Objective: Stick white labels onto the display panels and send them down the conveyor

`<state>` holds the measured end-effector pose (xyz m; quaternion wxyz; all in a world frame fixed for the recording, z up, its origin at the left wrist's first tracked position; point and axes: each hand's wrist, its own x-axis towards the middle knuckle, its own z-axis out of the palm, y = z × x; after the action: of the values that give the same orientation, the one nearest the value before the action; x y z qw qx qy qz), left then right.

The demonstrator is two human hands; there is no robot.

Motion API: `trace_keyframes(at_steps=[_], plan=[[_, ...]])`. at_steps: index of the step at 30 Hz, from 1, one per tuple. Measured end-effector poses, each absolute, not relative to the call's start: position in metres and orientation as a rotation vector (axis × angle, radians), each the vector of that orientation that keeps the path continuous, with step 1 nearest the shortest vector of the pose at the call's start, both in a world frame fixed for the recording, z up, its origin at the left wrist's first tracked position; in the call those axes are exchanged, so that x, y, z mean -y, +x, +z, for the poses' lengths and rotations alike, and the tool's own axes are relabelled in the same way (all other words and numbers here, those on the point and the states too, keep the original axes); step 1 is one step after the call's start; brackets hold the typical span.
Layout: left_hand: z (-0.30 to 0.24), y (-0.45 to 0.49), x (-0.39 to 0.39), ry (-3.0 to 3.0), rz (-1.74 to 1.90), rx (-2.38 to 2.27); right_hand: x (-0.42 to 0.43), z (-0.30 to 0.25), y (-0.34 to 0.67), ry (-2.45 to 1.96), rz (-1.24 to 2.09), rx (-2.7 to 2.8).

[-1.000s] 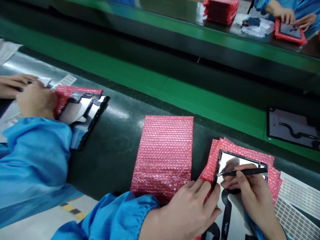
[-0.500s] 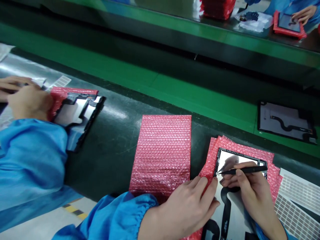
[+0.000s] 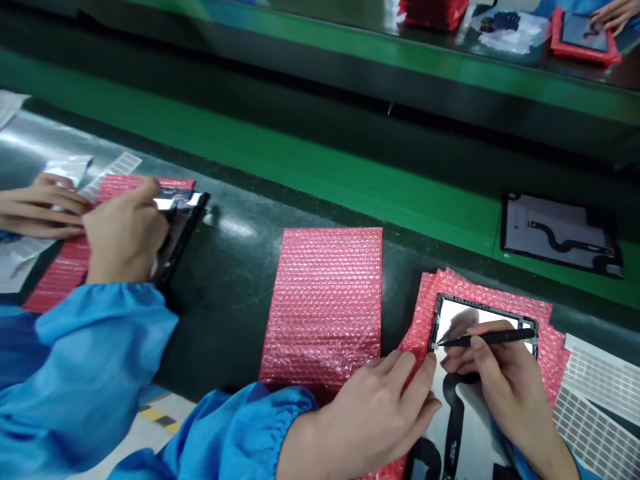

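A tablet screen [image 3: 473, 413] lies back side up on red bubble wrap, with a black flex cable [image 3: 453, 427] running down its silvery back. My right hand [image 3: 510, 387] is closed around black tweezers [image 3: 495, 338], whose tip touches the screen's left edge near the upper corner. Against that same edge, fingers bent and close together, my left hand [image 3: 377, 417] holds the screen steady. Its index fingertip is just below the tweezer tip, where a small whitish piece shows. A red bubble-wrap pouch [image 3: 327, 300] lies flat left of the screen.
Sheets of small pale stickers [image 3: 600, 380] lie at the right. Another screen [image 3: 560, 233] rests on the green strip beyond. On the left, a co-worker's hands [image 3: 125, 233] work over another panel; across the gap, another person's hand [image 3: 615, 13] is at a wrapped screen [image 3: 585, 33].
My hands and the tweezers stay almost in place. The co-worker's right hand on the left has moved rightward over their panel. The far screen appears slightly shifted left.
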<state>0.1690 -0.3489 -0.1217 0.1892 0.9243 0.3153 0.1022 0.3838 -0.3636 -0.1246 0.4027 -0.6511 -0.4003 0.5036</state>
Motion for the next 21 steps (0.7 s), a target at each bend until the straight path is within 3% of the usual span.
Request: trace_keyframes(at_steps=[13, 21], plan=[[-0.123, 0.175, 0.35, 2.68, 0.264, -1.011, 0.361, -0.124, 0.382, -1.541, 1.26, 0.904], [-0.118, 0.19, 0.347, 2.78, 0.381, -1.055, 0.41, -0.093, 0.471, -1.421, 0.874, 0.752]])
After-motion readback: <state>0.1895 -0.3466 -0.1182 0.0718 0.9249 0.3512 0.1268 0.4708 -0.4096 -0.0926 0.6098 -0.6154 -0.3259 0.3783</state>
